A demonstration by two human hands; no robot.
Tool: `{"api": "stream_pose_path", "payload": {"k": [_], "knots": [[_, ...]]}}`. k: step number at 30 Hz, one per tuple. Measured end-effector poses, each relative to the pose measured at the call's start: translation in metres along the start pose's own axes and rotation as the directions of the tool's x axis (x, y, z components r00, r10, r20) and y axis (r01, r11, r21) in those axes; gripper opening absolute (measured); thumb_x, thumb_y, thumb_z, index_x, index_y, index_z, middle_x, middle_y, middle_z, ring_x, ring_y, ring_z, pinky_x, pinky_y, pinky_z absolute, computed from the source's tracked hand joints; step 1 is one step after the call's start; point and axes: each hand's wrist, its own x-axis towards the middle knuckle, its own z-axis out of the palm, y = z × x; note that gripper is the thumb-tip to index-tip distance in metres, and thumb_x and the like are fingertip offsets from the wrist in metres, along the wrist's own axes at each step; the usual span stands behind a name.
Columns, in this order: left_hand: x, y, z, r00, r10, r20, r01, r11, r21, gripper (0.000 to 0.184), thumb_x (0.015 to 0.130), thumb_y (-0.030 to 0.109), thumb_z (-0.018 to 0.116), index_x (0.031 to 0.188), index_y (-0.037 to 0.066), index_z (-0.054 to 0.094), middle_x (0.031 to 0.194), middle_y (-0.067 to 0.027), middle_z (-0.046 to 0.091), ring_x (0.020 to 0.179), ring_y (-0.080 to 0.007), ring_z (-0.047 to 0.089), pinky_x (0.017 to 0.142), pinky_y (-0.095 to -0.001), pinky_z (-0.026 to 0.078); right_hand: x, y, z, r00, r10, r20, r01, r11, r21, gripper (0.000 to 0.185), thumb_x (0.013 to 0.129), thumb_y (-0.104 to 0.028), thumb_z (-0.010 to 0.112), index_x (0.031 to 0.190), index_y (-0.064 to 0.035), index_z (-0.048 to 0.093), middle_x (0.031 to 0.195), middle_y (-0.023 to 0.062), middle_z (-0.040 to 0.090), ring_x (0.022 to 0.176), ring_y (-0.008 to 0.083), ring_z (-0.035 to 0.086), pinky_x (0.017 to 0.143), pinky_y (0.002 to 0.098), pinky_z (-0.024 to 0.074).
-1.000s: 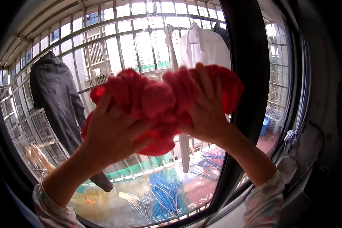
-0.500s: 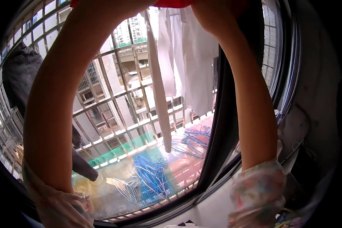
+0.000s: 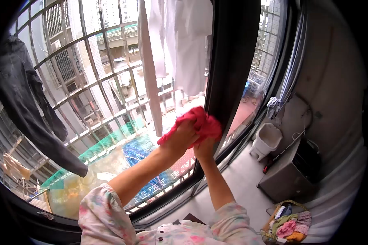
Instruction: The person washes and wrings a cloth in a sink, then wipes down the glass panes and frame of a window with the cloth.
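A bunched red cloth [image 3: 203, 121] is held in front of me, close to the black window frame [image 3: 229, 61]. My left hand [image 3: 183, 135] is closed on the cloth from the left, its fingers partly buried in the folds. Just beside it, my right hand [image 3: 204, 148] grips the cloth from below; most of its fingers are hidden. The two hands almost touch. Behind the cloth hang white garments [image 3: 184, 49], and dark trousers [image 3: 32, 110] hang at the far left.
Metal bars [image 3: 106, 45] enclose the ledge outside, where blue hangers [image 3: 137, 153] lie. Inside at the right stand a white tub [image 3: 267, 136], a grey box-shaped appliance [image 3: 284, 175] and a basket of clothes [image 3: 270, 223]. A striped cloth [image 3: 292, 61] hangs by the glass.
Both hands have come down from the top edge of view to the middle, bringing the red cloth with them. The view has also shifted, showing more floor at the right.
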Motion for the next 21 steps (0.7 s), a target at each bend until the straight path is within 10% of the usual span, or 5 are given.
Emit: {"api": "stream_pose_path", "payload": {"k": [4,10,15,21], "knots": [[-0.019,0.070,0.076,0.974,0.222,-0.050,-0.213,0.967,0.141,0.030,0.081,0.022,0.053,0.110,0.022,0.059,0.109,0.0007,0.059,0.110,-0.0215,0.048,0.094,-0.0374,0.029,-0.073,0.002,-0.019,0.975,0.141,0.170,-0.148,0.988,0.034,0.035,0.078,-0.003,0.056,0.113,-0.0026,0.055,0.117,0.0194,0.054,0.115,0.0389,0.047,0.100,0.0460,0.0337],[-0.016,-0.014,0.025,0.964,0.007,-0.265,0.016,0.996,0.083,0.018,0.077,0.021,0.060,0.094,0.020,0.063,0.105,0.0017,0.060,0.108,-0.0200,0.054,0.110,-0.0422,0.022,0.016,-0.005,-0.033,0.998,-0.054,0.036,0.052,0.998,0.038,0.042,0.083,-0.007,0.059,0.123,-0.0064,0.047,0.125,0.0205,0.048,0.117,0.0427,0.044,0.101,0.0473,0.0348],[-0.037,-0.160,-0.068,0.687,-0.074,-0.723,0.210,0.973,0.100,0.026,0.073,0.027,0.065,0.095,0.014,0.065,0.095,-0.0021,0.062,0.096,-0.0201,0.056,0.099,-0.0420,0.035,0.186,-0.055,-0.042,0.896,-0.387,-0.216,0.353,0.918,-0.180,0.057,0.077,-0.025,0.063,0.127,-0.0034,0.045,0.137,0.0285,0.035,0.122,0.0473,0.039,0.099,0.0496,0.0365],[-0.061,-0.203,-0.086,0.589,-0.313,-0.745,0.521,0.852,0.055,0.039,0.077,0.032,0.061,0.110,0.010,0.062,0.110,-0.0069,0.061,0.105,-0.0253,0.054,0.102,-0.0455,0.031,0.251,-0.115,0.000,0.779,-0.433,-0.454,0.338,0.899,-0.277,0.049,0.082,-0.030,0.057,0.120,0.0003,0.049,0.124,0.0231,0.047,0.111,0.0402,0.045,0.095,0.0479,0.0342]]}}
